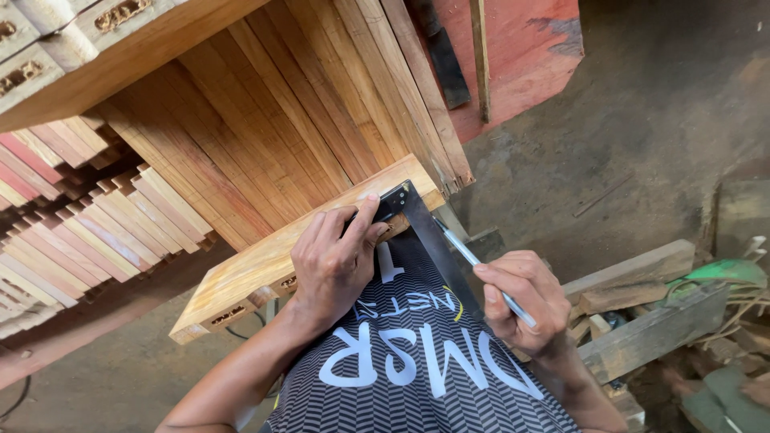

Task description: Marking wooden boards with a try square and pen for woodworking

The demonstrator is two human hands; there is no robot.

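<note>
One head-worn camera is looking steeply down, close over the person's chest. It is facing the plank [305, 252] at centre, stacked timber [265, 112] toward 11 o'clock and floor [658, 120] toward 2 o'clock.

Two bare hands in frame: left hand [337, 256] mid-frame, right hand [525, 301] lower right. One flat dark metal try square [425, 228], one slim silver pen-like marker [477, 263], one pale wooden board with slots cut in its edge [265, 269]. Stacked thin wooden slats [265, 120] upper left, way too many to count.
</note>
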